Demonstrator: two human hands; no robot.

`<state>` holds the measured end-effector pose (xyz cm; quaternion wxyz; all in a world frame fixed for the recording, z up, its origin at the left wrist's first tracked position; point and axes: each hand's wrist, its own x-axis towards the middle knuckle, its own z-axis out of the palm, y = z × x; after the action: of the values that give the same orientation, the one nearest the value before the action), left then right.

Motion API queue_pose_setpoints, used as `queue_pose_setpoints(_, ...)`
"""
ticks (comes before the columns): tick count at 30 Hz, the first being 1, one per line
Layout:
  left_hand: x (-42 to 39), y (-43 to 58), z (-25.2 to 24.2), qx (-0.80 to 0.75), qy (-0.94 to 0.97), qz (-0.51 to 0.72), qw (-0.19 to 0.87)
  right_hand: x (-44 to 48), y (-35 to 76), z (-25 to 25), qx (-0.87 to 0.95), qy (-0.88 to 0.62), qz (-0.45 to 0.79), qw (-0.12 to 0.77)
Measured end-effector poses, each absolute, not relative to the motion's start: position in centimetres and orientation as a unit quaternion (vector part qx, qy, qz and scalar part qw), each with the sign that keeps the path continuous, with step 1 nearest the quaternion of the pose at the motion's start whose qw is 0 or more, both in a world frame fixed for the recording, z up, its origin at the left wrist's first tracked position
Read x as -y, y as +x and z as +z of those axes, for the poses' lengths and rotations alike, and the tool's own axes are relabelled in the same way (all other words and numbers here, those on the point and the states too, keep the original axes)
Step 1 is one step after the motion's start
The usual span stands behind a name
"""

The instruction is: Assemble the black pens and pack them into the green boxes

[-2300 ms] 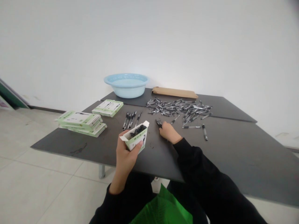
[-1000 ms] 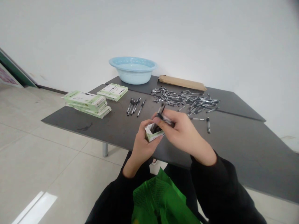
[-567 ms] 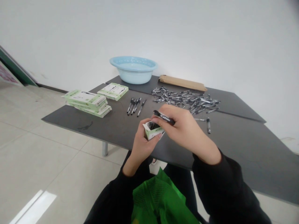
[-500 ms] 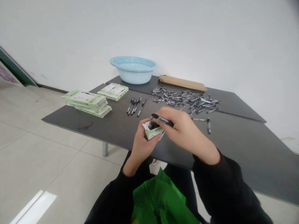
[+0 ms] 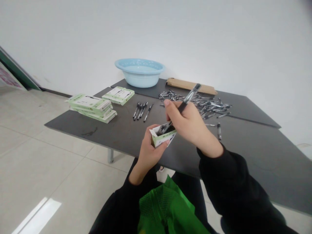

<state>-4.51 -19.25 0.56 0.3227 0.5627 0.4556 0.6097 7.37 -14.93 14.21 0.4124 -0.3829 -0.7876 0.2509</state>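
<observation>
My left hand (image 5: pixel 150 150) is wrapped round a small white and green pen box (image 5: pixel 161 139), its upper end open and dark pens showing inside. Above it, my right hand (image 5: pixel 187 122) grips a black pen with a clear barrel (image 5: pixel 191 93). The pen slants, its lower end at the mouth of the box and its other end pointing up and away. Whether its lower end is inside the box I cannot tell. Several pens (image 5: pixel 140 110) lie side by side on the dark table just beyond my left hand.
A loose heap of pens (image 5: pixel 212 107) spreads behind my right hand, and a stray pen (image 5: pixel 219 131) lies to its right. Stacked pen boxes (image 5: pixel 90 105) and flat boxes (image 5: pixel 118 95) sit left. A blue basin (image 5: pixel 141 76) and brown cardboard (image 5: pixel 175 83) are at the back.
My right hand has turned the pen from lying nearly level over the box to a steep slant, its lower end now at the box opening. The left hand stays round the box.
</observation>
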Motion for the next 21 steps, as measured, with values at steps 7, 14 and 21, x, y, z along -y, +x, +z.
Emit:
queue_pose_setpoints(7, 19.0, -4.6, 0.4, -0.459, 0.565, 0.605, 0.323, 14.8, 7.7, 13.9, 0.823, -0.392, 0.252, 0.325)
queue_pose_setpoints(14, 19.0, -4.5, 0.2, -0.455, 0.548, 0.621, 0.329, 15.7, 7.6, 14.1, 0.874, -0.324, 0.165, 0.322)
queue_pose_setpoints(21, 19.1, -6.3, 0.5, -0.492, 0.538, 0.627, 0.275, 12.5, 10.3, 11.4, 0.804, -0.446, 0.094, 0.383)
